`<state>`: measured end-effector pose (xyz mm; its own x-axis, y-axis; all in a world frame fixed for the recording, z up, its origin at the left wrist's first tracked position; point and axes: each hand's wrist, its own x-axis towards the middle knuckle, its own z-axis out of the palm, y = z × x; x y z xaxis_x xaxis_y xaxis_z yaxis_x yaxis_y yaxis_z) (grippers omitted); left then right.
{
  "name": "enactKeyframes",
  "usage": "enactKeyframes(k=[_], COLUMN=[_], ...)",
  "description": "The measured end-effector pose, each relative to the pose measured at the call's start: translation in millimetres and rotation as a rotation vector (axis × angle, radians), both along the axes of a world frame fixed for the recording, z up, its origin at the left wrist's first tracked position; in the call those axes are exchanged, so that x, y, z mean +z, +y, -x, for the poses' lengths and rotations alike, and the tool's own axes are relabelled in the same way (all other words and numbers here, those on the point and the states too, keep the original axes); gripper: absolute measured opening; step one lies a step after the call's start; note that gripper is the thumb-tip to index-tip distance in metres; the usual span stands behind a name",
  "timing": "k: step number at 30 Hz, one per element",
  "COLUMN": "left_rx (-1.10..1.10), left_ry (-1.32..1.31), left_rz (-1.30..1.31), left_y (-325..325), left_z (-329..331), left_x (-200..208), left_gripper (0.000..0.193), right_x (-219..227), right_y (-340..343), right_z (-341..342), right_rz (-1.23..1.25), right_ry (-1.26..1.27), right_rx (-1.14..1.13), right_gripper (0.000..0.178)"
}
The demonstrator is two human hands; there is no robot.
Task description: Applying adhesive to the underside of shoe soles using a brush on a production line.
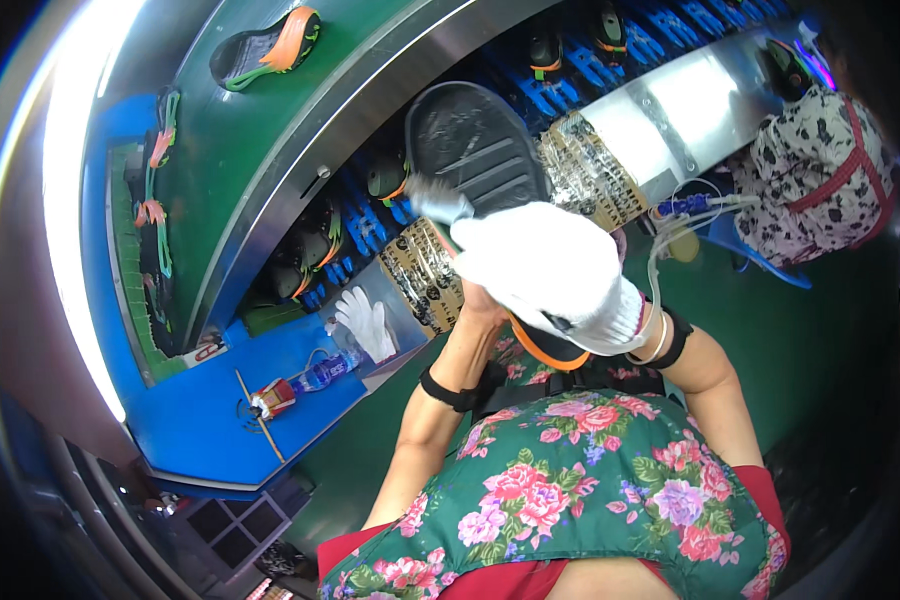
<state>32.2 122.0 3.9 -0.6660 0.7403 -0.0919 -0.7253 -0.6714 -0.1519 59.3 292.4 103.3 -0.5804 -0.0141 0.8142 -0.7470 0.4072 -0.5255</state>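
A black shoe piece [475, 150] with a ridged face and orange trim is held in front of my chest, its broad end pointing away from me. My bare left hand [481, 302] grips it from the left and below; most of the fingers are hidden behind the right hand. Over the shoe, my right hand [550, 265], in a white knit glove, is closed on a small brush [440, 200]. The brush head, blurred by motion, is at the shoe's left edge. The glove covers the handle.
Metal ledge [690, 110] with taped cardboard [592, 170] runs ahead, beside blue racks [560, 95] bearing dark shoes. Behind lies a green belt [260, 120] with a sole [270, 45]. A blue table [205, 420] holds a bottle [325, 372] and glove [366, 322]. A co-worker's patterned garment [820, 170] is right.
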Motion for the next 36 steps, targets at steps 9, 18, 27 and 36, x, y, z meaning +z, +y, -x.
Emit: enactKeyframes(k=[9,18,27,36], left_rx=[0.015,-0.001,0.045,0.075], left_ry=[0.265,0.411,0.604,0.562], left_rz=[0.157,0.202,0.181,0.389], left_y=[-6,-9,-13,-15], left_z=[16,27,41,36], left_x=[3,2,-16,2], left_gripper=[0.1,0.089,0.079,0.115], right_x=[4,-8,-5,-8], right_y=[-8,-6,2,0], right_z=[-4,1,6,-1], right_rz=[-0.102,-0.095,-0.184,-0.046], right_ry=[-0.127,-0.207,-0.106,-0.194], right_rx=[0.047,0.158,0.162,0.138], right_gripper=[0.032,0.028,0.031,0.03])
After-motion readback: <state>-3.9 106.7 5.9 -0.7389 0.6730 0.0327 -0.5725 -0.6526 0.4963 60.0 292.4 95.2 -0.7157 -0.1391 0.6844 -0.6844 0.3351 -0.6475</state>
